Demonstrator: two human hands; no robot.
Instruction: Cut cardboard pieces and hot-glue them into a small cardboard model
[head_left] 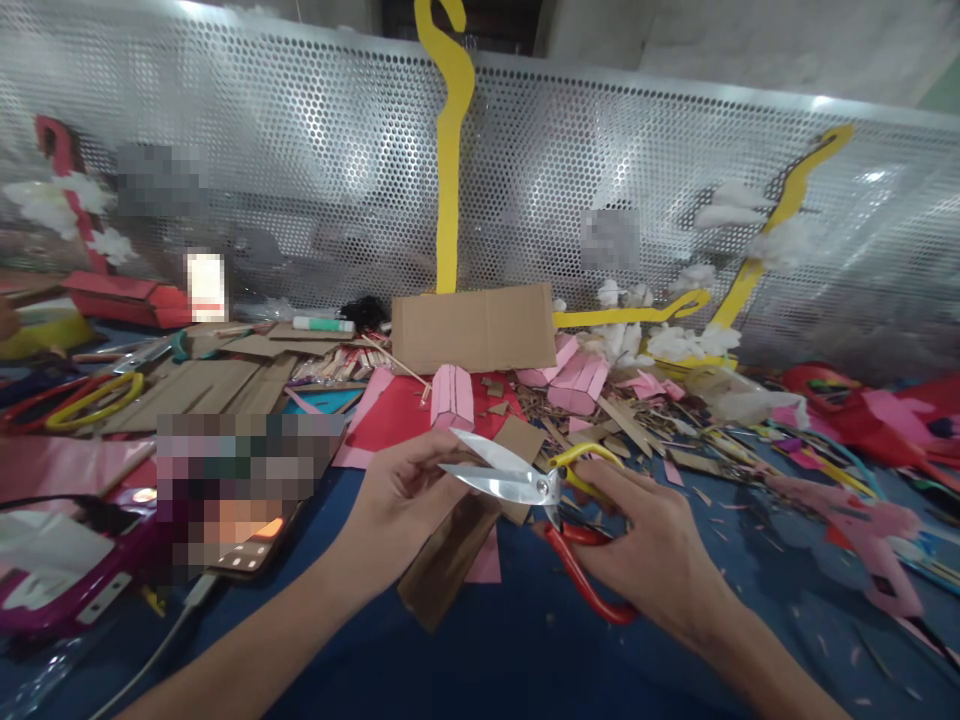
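Perforated metal sheeting (315,150) backs the blue worktop (517,650). Scissors (517,487), blades parted, sit in the right hand (649,535), its digits bent around the handles, forearm (765,650) angled inward. Left of the scissors, the left hand (405,500), mostly closed, pinches a cardboard strip (448,565) that slants below the blades.

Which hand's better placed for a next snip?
Right, likely: the right hand has the scissors by the handles, blades parted toward the left hand, which seems to hold the cardboard strip.
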